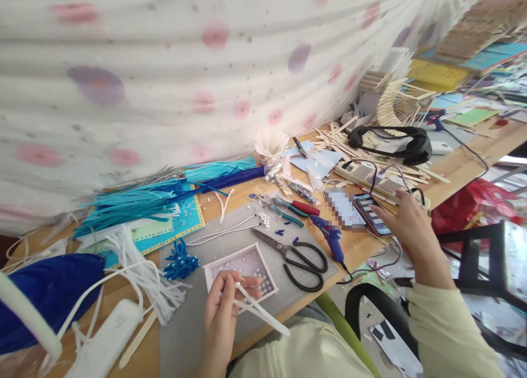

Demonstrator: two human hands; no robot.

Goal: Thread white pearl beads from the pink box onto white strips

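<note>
Left hand: the left hand sits at six o'clock on the grey mat, fingers curled shut around a thin white plastic strip — a small pearl bead shows at the fingertips.
White strip: slants toward four o'clock, over the white-framed shallow tray of pearl beads.
Right hand: the right hand lies at three o'clock, fingers loosely spread, tips touching a dark-cased smartphone — gripping nothing.
Nearby: black-handled steel scissors just right of the tray; blue glue gun beyond.
</note>
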